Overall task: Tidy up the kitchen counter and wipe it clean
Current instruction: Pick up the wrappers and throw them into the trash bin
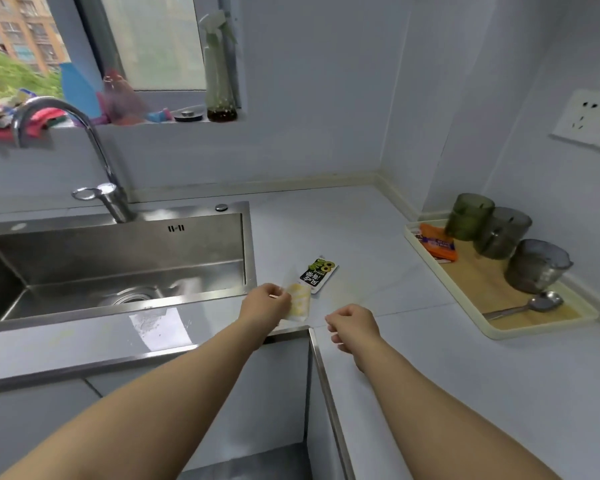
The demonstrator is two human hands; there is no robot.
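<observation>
Sink fills the left of the worktop. Just right of its rim, the left hand pinches a yellow wrapper between curled fingers. A black-and-green snack packet lies flat just beyond it. The right hand hovers nearby, fingers curled in, nothing visible in them. At the far right, a tray holds three cups, an orange packet and a spoon.
</observation>
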